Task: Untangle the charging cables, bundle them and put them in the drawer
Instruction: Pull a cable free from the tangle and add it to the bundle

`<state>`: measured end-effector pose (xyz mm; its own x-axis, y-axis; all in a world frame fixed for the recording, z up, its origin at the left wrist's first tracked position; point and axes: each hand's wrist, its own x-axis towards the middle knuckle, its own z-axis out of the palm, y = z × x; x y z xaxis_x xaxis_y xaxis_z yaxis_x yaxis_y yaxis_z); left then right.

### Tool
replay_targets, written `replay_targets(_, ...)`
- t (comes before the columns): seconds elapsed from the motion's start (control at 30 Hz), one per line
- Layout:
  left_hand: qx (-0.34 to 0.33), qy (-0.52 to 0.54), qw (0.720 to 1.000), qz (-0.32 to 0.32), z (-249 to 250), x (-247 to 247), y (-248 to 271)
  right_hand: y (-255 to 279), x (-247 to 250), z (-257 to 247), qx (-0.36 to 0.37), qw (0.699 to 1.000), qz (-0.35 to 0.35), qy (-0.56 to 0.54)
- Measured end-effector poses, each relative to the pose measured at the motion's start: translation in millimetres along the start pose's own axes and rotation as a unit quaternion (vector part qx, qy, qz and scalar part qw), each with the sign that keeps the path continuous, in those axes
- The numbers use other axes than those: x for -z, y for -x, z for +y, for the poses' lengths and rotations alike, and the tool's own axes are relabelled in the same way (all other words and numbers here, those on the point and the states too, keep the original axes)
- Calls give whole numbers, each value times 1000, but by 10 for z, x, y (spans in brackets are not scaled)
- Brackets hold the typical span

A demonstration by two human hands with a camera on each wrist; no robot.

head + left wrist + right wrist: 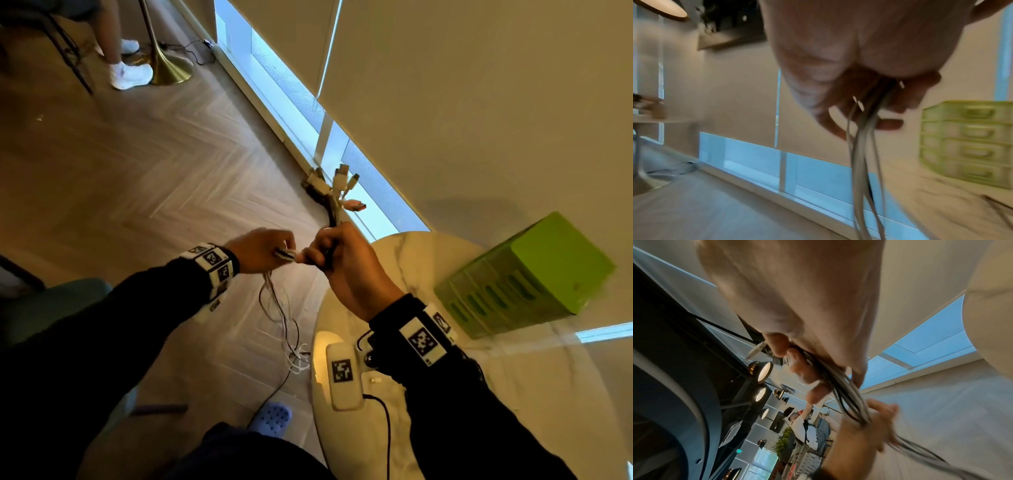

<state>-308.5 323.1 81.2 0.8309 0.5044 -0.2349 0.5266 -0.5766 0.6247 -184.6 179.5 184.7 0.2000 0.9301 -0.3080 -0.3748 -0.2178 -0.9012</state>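
Several black and white charging cables (286,255) run as one bunch between my two hands, held in the air left of the round table. My right hand (337,255) grips the bunch just below its plug ends (337,186), which fan out upward. My left hand (263,251) has its fingers curled round the same bunch a little further along. Below it the loose strands (281,318) hang toward the floor, as the left wrist view shows them as cables (863,146). In the right wrist view the cables (846,395) pass from my right hand (809,369) into my left hand (879,421).
A green set of small drawers (527,277) stands on the white marble table (513,394) at right, all drawers closed in the left wrist view of the drawers (970,142). A small white plug (376,380) lies on the table. A gold lamp base (171,70) and another person's feet stand far left.
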Motion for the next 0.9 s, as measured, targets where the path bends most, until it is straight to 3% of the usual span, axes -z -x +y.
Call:
replay_targets(0.07,5,48,984,171,-96,31,-78,44,-48,-54,58,994,6,-87)
replay_targets(0.13,46,138,966,214,-145,-101,-101,65,-57,-142,108,981,-5,-160)
replay_targets(0.2,50,150,978,136,-139,-382,-108,79,5,-225,127,978,4,-167)
replay_targets(0.27,56,154,987,-8,-41,-654,-58,78,136,-269,120,983,37,-133)
replay_targets(0.37,29,122,977,-173,32,-952,61,77,397,-176,55,992,98,-57)
replay_targets(0.47,12,126,955,-269,-23,-1046,144,150,624,-1,-10,991,132,-27)
replay_targets(0.57,15,163,950,-264,9,-933,164,268,811,136,-41,988,150,-6)
replay_targets(0.7,-60,270,940,-201,422,-758,63,430,1019,286,-68,986,152,-20)
replay_targets(0.9,-130,411,882,-191,1352,-821,-226,697,1088,417,-99,990,85,-48)
